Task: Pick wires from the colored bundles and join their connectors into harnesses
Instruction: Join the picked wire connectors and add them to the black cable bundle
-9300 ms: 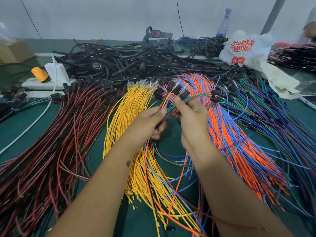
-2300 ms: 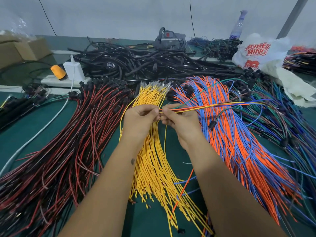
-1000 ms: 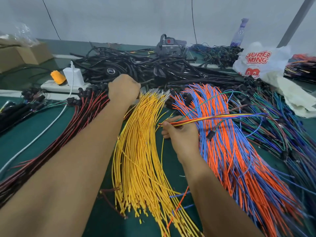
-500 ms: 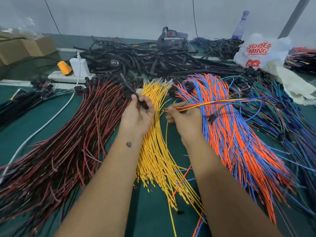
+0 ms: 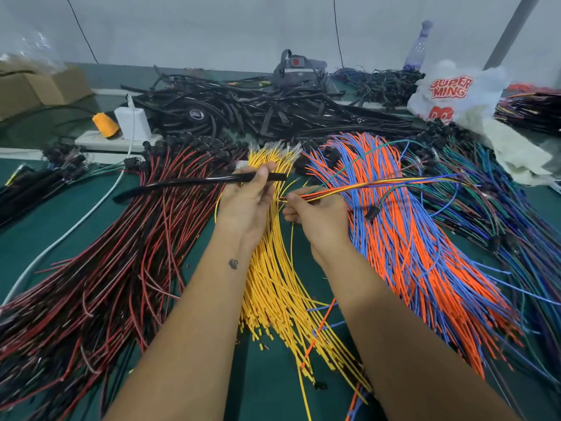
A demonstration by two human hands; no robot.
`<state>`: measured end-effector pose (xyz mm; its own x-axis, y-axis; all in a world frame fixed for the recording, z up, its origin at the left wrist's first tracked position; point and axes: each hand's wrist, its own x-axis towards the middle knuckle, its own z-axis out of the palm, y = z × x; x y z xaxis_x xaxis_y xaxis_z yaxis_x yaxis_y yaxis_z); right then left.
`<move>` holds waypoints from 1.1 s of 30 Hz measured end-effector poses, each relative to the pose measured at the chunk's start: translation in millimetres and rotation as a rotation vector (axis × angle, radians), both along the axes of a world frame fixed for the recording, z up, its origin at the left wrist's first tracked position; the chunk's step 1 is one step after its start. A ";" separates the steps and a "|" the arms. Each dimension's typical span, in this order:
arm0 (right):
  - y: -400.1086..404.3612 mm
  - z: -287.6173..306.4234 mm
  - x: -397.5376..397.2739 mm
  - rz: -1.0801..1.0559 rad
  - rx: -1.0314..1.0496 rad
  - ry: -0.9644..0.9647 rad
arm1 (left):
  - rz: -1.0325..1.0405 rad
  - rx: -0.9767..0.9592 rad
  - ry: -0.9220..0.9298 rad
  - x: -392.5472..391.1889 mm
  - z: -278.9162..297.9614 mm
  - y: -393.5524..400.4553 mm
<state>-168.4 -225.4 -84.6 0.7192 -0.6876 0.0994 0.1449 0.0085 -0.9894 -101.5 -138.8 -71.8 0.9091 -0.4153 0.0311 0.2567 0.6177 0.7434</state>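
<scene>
My left hand (image 5: pixel 247 202) grips a black tube (image 5: pixel 188 183) that runs level out to the left above the red-and-black bundle (image 5: pixel 100 268). My right hand (image 5: pixel 315 212) pinches a thin sheaf of mixed wires (image 5: pixel 379 185), orange, yellow, blue and green, which streams off to the right; a small black connector (image 5: pixel 372 213) hangs from it. The tube's right end and the wire ends sit a short gap apart. Under my hands lies the yellow bundle (image 5: pixel 273 287), with the orange-and-blue bundle (image 5: pixel 419 247) to its right.
A heap of black tubing (image 5: pixel 258 107) fills the back of the green table (image 5: pixel 39 214). A white power strip (image 5: pixel 100 141) with a charger stands back left beside cardboard boxes (image 5: pixel 39 89). A white printed bag (image 5: pixel 455 95) and dark multicoloured wires (image 5: pixel 491 189) lie right.
My left hand reached back to the black heap, came away with a black tube, and now holds it level near the wire sheaf. My right hand kept its hold.
</scene>
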 end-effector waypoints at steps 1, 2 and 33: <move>-3.0 0.2 -0.2 0.015 0.019 -0.004 | 0.004 -0.008 0.004 -0.1 -0.1 0.0; -6.8 0.4 -0.9 0.027 0.036 -0.007 | 0.008 -0.013 0.016 -0.4 -0.1 -0.1; -66.6 -7.2 -28.4 -0.357 -0.188 0.000 | -0.104 0.302 0.192 -93.9 3.1 -46.0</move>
